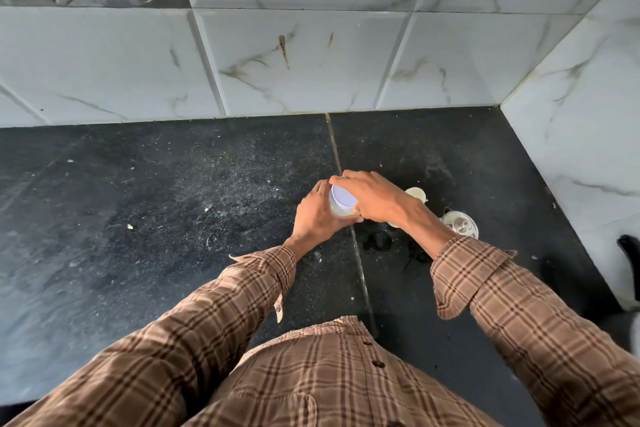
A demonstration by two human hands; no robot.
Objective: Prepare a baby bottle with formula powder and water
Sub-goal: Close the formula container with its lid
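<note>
Two hands are in view, the left hand [317,210] and the right hand [370,196], both on one small jar [341,206] with one white lid [343,198], standing on the dark counter [173,204] near its middle seam. Toward the counter's right edge stand one pale round container [415,193] and one clear bottle [460,222]. One dark thing [628,253] shows at the right edge; what it is cannot be told.
</note>
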